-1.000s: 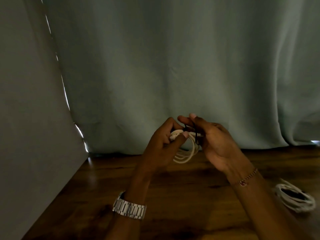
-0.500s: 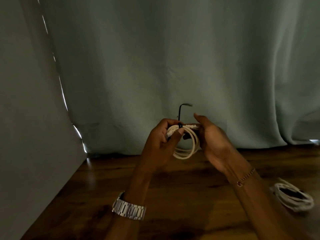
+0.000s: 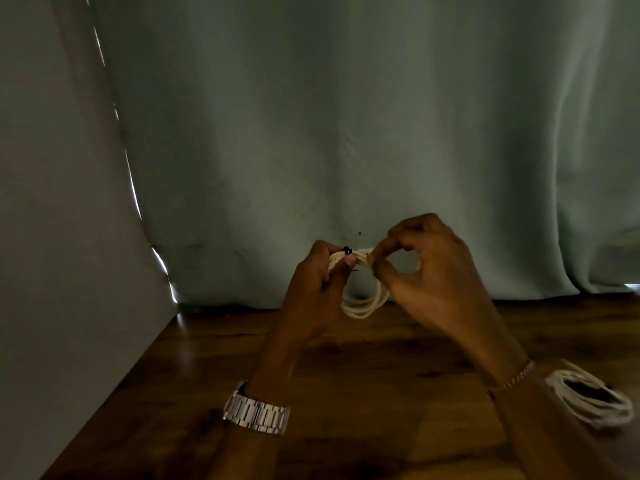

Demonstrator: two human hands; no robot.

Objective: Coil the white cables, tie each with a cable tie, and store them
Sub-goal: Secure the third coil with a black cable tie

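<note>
Black cable tie (image 3: 347,251) tail no longer sticks up above coil (image 3: 363,299).

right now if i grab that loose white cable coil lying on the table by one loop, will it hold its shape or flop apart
Probably flop: the cable coil on the table lies with its loops splayed unevenly, and I can't see a tie on it. It looks thin and light, so likely easy to lift. It lies flat, so rolling seems unlikely.

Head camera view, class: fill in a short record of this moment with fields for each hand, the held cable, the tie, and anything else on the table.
left hand: grips held coil's top
right hand: pinches coil's top from the other side
held coil: white, loops hang between the hands above the table
cable tie: black, around coil's top
second coil: white, lies on wooden table, far right
</note>
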